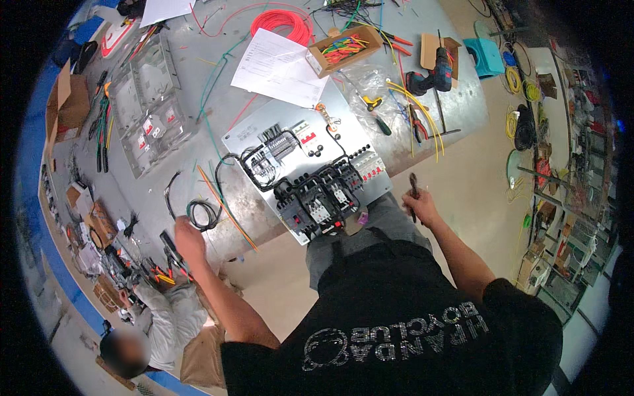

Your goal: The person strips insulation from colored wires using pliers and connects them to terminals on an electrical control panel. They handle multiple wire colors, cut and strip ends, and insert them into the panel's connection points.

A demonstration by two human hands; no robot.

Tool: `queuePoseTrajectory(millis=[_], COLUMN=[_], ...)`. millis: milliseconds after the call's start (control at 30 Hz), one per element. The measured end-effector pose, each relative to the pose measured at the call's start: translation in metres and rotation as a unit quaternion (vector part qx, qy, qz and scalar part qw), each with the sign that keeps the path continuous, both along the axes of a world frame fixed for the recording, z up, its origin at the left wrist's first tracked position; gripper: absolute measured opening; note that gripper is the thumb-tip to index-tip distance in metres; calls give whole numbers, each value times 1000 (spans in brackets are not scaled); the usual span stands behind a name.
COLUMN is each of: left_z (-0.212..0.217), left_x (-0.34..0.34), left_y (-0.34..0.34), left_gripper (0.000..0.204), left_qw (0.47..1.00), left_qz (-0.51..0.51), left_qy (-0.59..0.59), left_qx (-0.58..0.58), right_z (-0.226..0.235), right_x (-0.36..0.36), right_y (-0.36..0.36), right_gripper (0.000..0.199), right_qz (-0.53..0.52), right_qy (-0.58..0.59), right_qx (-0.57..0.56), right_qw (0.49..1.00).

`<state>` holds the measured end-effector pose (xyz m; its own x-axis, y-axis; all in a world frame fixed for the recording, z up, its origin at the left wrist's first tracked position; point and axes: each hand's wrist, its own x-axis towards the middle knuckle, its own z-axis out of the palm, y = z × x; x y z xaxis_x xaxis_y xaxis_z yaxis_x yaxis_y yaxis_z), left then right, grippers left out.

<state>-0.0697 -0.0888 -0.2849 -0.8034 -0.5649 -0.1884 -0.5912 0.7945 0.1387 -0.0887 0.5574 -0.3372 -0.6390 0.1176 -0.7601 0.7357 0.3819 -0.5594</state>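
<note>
At the table's near edge, my left hand is closed beside a dark oblong thing and seems to grip it; its kind is unclear. A coil of black wire lies just beyond. Over to the right, off the table edge, my right hand is closed around a slim dark tool held upright; its tip is too small to tell. Between the hands, a metal mounting plate overhangs the edge against my lap. It carries breakers, contactors, terminal blocks and black wiring.
Printed sheets touch the plate's far side, near a box of coloured wires and red wire coil. A cordless drill and red-handled pliers lie right. Grey enclosure parts lie left. A co-worker sits lower left.
</note>
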Motion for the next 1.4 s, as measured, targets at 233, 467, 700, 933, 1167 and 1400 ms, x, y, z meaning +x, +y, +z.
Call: queuePoseTrajectory(millis=[233, 467, 700, 933, 1167, 1400], left_z=[15, 2, -21, -1, -49, -66], left_x=[-49, -145, -205, -216, -122, -47], left_y=[234, 373, 449, 494, 488, 479], left_gripper=[22, 11, 11, 18, 18, 20], left_qw=[931, 871, 833, 857, 900, 897], left_qz=[-234, -371, -476, -423, -284, -211], left_qy=[1, -4, -37, 136, 46, -21], left_qx=[279, 321, 279, 262, 327, 387], right_z=[20, 25, 16, -25, -70, -104], right_x=[-119, -142, -115, -102, -118, -125], right_y=[-26, 84, 159, 173, 159, 134], right_gripper=[32, 29, 28, 21, 21, 23], right_qz=[77, 179, 181, 43, -156, -210], right_qy=[40, 100, 65, 22, 50, 17], right_qx=[-172, -90, -133, -153, -184, -158], right_qw=[981, 975, 972, 987, 969, 965])
